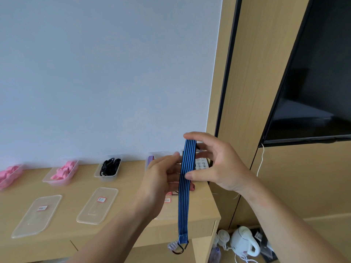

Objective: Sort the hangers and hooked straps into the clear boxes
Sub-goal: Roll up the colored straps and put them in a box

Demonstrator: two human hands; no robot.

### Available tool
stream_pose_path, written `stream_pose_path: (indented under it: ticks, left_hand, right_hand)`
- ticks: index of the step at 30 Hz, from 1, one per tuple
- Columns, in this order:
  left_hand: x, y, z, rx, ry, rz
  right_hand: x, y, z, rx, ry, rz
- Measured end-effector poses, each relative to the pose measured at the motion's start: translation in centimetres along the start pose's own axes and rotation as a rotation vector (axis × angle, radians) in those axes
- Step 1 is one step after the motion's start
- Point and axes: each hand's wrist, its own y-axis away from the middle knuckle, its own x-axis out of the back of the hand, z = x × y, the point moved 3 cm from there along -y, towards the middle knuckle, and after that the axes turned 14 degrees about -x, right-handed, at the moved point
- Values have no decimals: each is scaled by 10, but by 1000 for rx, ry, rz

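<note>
Bench, back edge from the left: two clear boxes of pink plastic pieces, then a clear box of black pieces. Two lids lie flat nearer the front edge. Left hand is at the strap's left side, fingers against it; can't tell the grip. Blue striped strap hangs over the bench's right end, its hook below the front edge. Right hand holds the top fold, thumb pressing lower down.

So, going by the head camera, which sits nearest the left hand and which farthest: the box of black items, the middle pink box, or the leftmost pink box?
1. box of black items, just left of the left hand.
2. middle pink box, further left.
3. leftmost pink box, at the picture's left edge.
</note>
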Motion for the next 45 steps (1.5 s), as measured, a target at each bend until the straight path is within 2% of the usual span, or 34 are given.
stream_pose_path:
  ticks: [5, 7, 10, 12, 20, 24, 29, 33, 42, 45]
  left_hand:
    - [0, 4, -1, -81, -63, -57]
    - [1, 4, -2, -105, -80, -43]
    - [0, 4, -2, -110, -85, -18]
    - [-2, 4, -2, -101, -79, -17]
    - [-4, 3, -3, -83, -112, 8]
    - [0, -1, -5, -68, -95, 64]
    - [4, -5, -8, -62, -85, 95]
    - [8, -6, -7, -39, -179, 95]
    - [7, -2, 3, 70, -18, -2]
    - [6, 0, 5, 43, -31, -53]
  right_hand:
    - [-1, -1, 2, 77, 163, -8]
    - [0, -3, 3, 7, 99, -46]
    - [6, -8, 2, -156, -12, -12]
    - [8, -11, 1, -134, 15, 4]
    - [10, -12, 0, -37, -134, 204]
    - [3, -9, 3, -36, -235, 160]
    - [-1, -8, 6, -110, -384, 17]
    - [-2, -7, 8, -161, -315, -112]
    - [-7, -6, 9, -59, -126, 37]
    - [-8, -6, 10, -19, -53, 21]
